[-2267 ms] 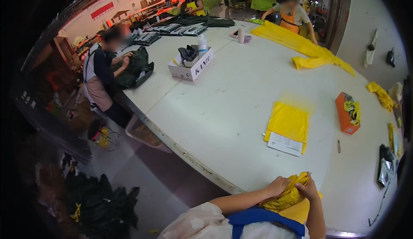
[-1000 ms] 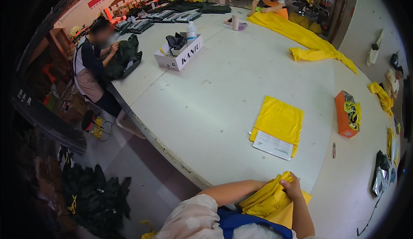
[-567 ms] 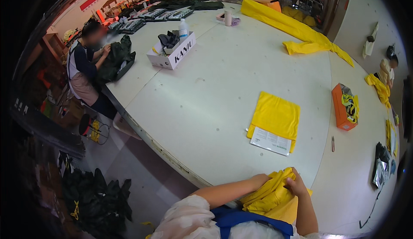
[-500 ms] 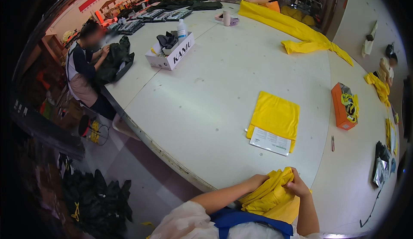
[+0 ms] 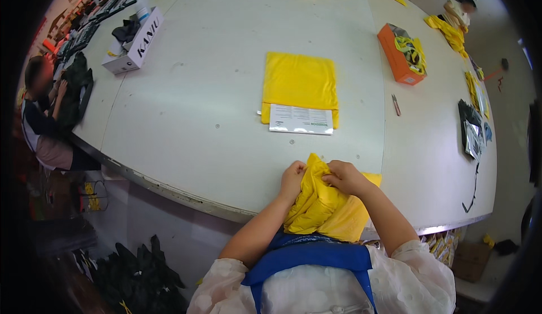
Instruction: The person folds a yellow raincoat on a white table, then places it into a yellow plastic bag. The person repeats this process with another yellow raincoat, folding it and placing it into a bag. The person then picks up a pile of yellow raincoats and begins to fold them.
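Note:
A bunched yellow garment lies gathered at the table's near edge, partly over my lap. My left hand is closed on its upper left side, fingers bent in around the cloth. At the upper right, my right hand pinches a fold of the same fabric. One corner of it sticks up between my hands. Farther up the table, a folded yellow garment lies flat, and a printed card covers its near edge.
Right of the folded piece stand thread snips and an orange box of yellow straps. A white box with a bottle is at the left. Dark packets lie far right. A co-worker handles dark cloth at the left edge.
My view has tilted down and shifted, so the table things sit higher and farther left. My right hand has moved from the garment's edge inward onto its upper fold.

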`<state>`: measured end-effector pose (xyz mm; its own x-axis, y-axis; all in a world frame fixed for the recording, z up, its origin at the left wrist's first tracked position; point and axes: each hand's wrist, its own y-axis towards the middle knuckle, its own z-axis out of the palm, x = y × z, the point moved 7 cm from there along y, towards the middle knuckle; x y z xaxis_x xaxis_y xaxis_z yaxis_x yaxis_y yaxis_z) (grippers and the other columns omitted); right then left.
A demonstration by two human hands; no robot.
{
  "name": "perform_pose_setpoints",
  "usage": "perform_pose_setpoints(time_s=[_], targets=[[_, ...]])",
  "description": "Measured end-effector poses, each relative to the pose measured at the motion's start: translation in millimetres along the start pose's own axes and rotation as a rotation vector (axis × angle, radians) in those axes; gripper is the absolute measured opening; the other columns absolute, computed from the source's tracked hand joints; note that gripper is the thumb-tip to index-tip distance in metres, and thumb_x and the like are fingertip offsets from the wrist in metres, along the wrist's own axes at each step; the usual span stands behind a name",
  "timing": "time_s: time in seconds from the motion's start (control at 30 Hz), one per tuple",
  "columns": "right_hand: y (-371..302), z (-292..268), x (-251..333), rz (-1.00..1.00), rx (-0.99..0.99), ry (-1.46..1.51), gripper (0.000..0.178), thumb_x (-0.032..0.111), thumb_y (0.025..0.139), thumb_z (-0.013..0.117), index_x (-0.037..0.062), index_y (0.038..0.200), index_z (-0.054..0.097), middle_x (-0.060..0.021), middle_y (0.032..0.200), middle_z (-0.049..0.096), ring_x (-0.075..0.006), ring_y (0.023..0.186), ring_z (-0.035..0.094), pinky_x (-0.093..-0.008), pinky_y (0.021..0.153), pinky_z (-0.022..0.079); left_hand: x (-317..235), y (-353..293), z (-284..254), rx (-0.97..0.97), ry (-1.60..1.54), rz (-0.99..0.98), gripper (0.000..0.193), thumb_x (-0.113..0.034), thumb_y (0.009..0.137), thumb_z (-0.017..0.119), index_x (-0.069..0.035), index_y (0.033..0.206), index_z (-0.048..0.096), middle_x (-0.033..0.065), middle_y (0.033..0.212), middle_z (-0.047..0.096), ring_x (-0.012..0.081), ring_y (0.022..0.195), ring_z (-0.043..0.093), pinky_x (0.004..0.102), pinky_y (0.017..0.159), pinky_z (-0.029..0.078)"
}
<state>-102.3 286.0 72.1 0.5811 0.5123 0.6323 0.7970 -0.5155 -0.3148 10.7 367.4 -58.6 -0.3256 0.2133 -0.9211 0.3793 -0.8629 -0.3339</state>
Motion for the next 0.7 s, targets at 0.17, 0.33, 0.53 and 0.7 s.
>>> perform_pose_setpoints(time_s=[0.17,0.33,0.53,0.7], targets=[[0.3,24.1,7.5,-0.111,0.066,-0.443,0.016,0.021,0.084,0.062,0.0062,0.088,0.061,-0.0083,0.085,0.061,-0.0281,0.083,0.062,-0.0382,0.073,0.049,-52.9,-12.1,3.1,-0.034,0.351,0.211,0.007,-0.009,0.089,0.061,-0.003,0.088,0.057,0.0038,0.070,0.059,0.0128,0.058,0.054,0.0275,0.055,0.045],[1.9,26.7,-4.9,-0.043,-0.226,-0.262,0.020,0.023,0.083,0.063,0.0050,0.090,0.059,-0.0087,0.088,0.062,-0.0292,0.082,0.062,-0.0372,0.076,0.049,-112.7,-38.7,18.8,0.027,0.907,0.618,0.010,-0.012,0.086,0.060,-0.005,0.088,0.054,0.0125,0.077,0.057,0.0319,0.065,0.059,0.0397,0.056,0.048],[-2.3,4.3,1.4,-0.005,-0.597,-0.166,0.036,0.026,0.076,0.071,0.0057,0.102,0.056,-0.0136,0.092,0.064,-0.0341,0.086,0.062,-0.0403,0.076,0.050,-113.2,-42.8,11.1,0.091,0.943,0.617,0.011,-0.015,0.087,0.059,-0.007,0.088,0.052,0.0128,0.079,0.057,0.0353,0.065,0.058,0.0431,0.056,0.048],[41.1,18.3,-24.4,0.283,-0.142,-0.061,0.031,0.011,0.074,0.063,0.0073,0.103,0.055,-0.0138,0.090,0.066,-0.0336,0.088,0.063,-0.0416,0.074,0.050,-113.5,-43.3,20.1,0.130,0.880,0.683,0.010,-0.016,0.088,0.057,-0.007,0.088,0.052,0.0131,0.080,0.057,0.0357,0.065,0.058,0.0440,0.056,0.048]])
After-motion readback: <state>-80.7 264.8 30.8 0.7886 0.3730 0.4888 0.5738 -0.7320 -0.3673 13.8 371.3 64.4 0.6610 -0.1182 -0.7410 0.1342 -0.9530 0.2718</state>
